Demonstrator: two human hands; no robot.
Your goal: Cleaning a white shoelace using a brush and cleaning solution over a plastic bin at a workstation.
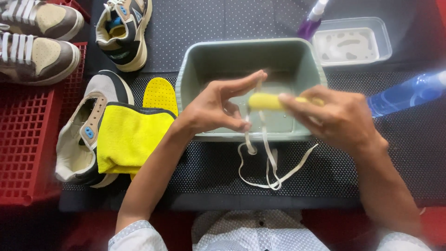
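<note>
Scrubbing a white shoelace (265,153) over a grey-green basin (297,60).
Left hand (218,104) pinches the lace taut; right hand (337,116) grips a yellow brush (265,101) against it; next, probably feeding fresh lace through.

The right hand (339,118) hides most of a blurred yellow brush (265,101). A blue spray bottle (409,93) is blurred and cut off at the right edge. Two sneakers (37,39) run off the left edge.

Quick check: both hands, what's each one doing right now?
Left hand: pinching a white shoelace over the basin.
Right hand: closed on a yellow brush.
</note>
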